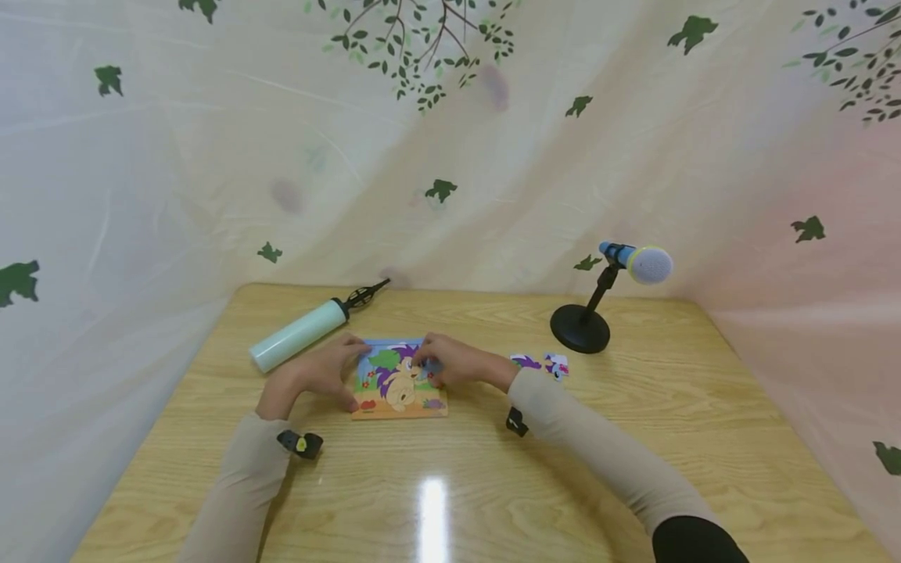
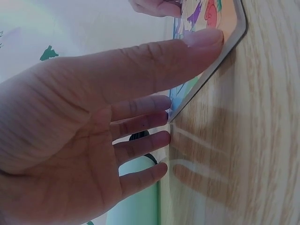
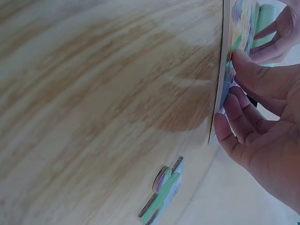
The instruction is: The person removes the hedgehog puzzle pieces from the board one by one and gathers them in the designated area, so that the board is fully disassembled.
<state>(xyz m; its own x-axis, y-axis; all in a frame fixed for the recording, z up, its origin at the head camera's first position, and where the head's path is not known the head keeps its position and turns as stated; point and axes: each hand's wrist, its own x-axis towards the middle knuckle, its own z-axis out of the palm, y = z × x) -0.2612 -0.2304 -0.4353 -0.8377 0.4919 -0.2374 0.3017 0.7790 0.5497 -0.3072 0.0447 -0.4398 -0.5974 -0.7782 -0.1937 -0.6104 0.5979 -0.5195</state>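
Observation:
A hedgehog picture puzzle (image 1: pixel 403 393) lies in its flat board on the table. At its left side is my left hand (image 1: pixel 325 371), thumb on the near left corner and fingers extended toward the far edge. In the left wrist view the thumb (image 2: pixel 206 44) overlaps the board's rim, with the fingers straight and spread. Over the upper right of the picture, my right hand (image 1: pixel 461 363) bends its fingers and thumb down, pinching a puzzle piece mostly hidden beneath them. Its thumb (image 3: pixel 248 65) meets the picture beside a red spot in the right wrist view.
Right of the board lie loose puzzle pieces, one purple (image 1: pixel 525 361) and one blue and white (image 1: pixel 557 365). A pale green hand pump (image 1: pixel 301 335) with a black nozzle lies behind the left hand. At the back right a toy microphone (image 1: pixel 649 266) stands on a round black base (image 1: pixel 580 329).

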